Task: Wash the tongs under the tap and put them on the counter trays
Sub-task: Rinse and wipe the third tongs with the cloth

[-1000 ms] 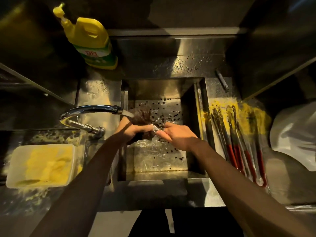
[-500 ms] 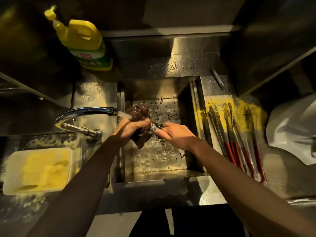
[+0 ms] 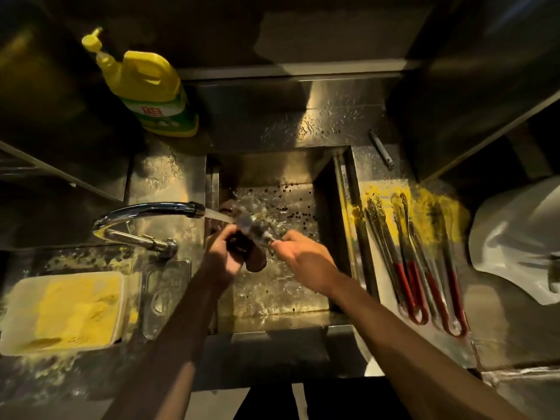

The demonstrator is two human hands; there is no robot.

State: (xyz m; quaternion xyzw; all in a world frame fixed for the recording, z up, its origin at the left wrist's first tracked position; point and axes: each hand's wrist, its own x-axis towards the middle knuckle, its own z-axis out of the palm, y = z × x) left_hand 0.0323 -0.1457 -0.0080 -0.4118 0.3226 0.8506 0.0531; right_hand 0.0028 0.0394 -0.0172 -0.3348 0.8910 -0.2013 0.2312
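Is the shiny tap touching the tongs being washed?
Apart. The head view shows a clear gap between the tap spout and the tongs, crossed only by the water stream.

Sink (image 3: 272, 168): brushed steel, wet, shiny, with dark specks. Tap (image 3: 145, 209): glossy chrome. Counter (image 3: 169, 177): dull steel, wet, with powdery yellow smears. Tongs (image 3: 253, 227): bare wet metal, blurred. Pad (image 3: 256, 263): dark and soft-looking, material unclear. Counter tongs (image 3: 410, 277): metal crusted with yellow grit, smooth red handle sleeves. Bottle (image 3: 148, 83): glossy yellow plastic, printed label. Tub (image 3: 123, 304): matt white plastic, crumbly yellow fill.
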